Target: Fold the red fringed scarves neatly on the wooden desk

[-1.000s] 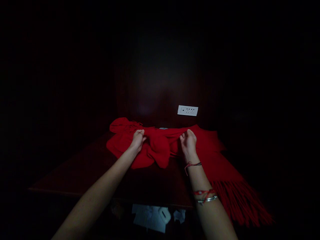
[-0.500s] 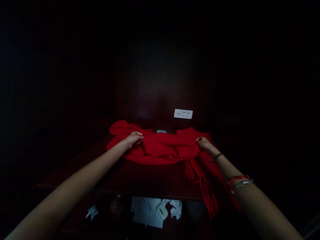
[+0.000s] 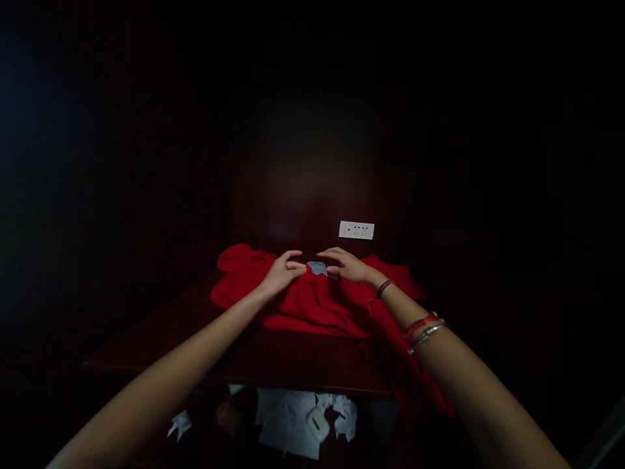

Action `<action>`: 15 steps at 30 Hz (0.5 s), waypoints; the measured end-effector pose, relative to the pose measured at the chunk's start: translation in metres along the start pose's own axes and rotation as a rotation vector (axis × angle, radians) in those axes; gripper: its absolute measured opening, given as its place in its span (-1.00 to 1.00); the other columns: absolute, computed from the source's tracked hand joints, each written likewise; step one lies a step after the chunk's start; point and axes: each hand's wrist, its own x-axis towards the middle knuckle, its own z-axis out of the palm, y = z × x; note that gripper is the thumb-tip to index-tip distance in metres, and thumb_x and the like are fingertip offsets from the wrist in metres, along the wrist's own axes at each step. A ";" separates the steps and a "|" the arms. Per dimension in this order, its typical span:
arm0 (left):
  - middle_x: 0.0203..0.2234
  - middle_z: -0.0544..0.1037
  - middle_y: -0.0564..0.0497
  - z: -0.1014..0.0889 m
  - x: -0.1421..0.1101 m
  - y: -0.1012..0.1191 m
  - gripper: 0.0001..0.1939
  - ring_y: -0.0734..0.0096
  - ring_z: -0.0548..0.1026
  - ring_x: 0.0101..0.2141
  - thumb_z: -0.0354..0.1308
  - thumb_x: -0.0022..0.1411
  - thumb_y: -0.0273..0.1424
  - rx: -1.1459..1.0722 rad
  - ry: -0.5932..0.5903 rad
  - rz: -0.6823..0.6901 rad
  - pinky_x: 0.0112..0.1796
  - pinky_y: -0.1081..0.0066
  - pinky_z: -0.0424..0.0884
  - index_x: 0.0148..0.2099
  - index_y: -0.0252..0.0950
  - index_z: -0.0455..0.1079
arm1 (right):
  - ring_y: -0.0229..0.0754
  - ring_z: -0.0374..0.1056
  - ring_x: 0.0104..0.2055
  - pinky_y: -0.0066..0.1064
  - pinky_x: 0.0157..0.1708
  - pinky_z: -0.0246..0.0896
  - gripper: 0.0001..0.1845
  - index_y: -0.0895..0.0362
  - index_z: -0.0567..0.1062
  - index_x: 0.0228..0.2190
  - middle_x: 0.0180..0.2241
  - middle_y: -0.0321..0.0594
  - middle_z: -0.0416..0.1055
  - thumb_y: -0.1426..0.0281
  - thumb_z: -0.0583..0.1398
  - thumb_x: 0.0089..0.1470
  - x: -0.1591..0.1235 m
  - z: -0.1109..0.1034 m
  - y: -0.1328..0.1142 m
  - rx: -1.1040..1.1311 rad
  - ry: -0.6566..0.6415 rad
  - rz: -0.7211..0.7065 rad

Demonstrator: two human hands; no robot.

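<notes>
A red scarf with fringed ends lies bunched across a dark wooden table. Beyond its middle folds, a phone with a lit screen shows between my hands. My left hand is over the scarf at the phone's left side, its fingers stretched forward and apart from the thumb. On the other side, my right hand has its fingers extended towards the phone, thumb spread below them. Whether either hand touches the phone or the cloth, I cannot tell.
A white socket plate is on the dark back wall. Below the tabletop, a lower shelf holds paper sheets, crumpled paper and a small white case. The scarf's fringe hangs over the table's front edge at right.
Both hands have let go of the scarf and moved inward and forward, to either side of the phone. The scarf's middle has dropped lower, and more of the phone shows.
</notes>
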 end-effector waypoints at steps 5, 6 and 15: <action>-0.51 0.48 0.05 0.006 -0.018 -0.007 -0.50 0.47 0.43 -0.47 0.22 -0.21 -0.51 0.022 -0.068 -0.003 -0.34 0.43 0.29 -0.15 -0.32 0.17 | -0.22 0.25 -0.15 -0.35 -0.11 0.08 -0.74 0.07 0.49 -0.41 -0.25 -0.28 0.37 0.50 0.23 -0.29 0.016 0.008 -0.005 0.188 -0.269 -0.090; -0.50 0.48 0.04 0.006 -0.019 -0.010 -0.50 0.46 0.44 -0.46 0.23 -0.21 -0.50 0.034 -0.080 0.002 -0.34 0.43 0.29 -0.16 -0.32 0.16 | -0.23 0.25 -0.16 -0.36 -0.11 0.08 -0.77 0.09 0.50 -0.43 -0.26 -0.29 0.38 0.50 0.21 -0.27 0.016 0.011 -0.005 0.204 -0.320 -0.093; -0.52 0.50 0.04 0.002 -0.025 -0.019 -0.59 0.48 0.40 -0.56 0.19 -0.15 -0.38 0.357 -0.057 0.171 -0.50 0.53 0.22 -0.18 -0.28 0.21 | -0.29 0.29 -0.39 -0.49 -0.34 0.14 -0.87 0.13 0.49 -0.52 -0.48 -0.36 0.40 0.49 0.19 -0.28 0.009 0.032 -0.006 0.140 -0.368 -0.081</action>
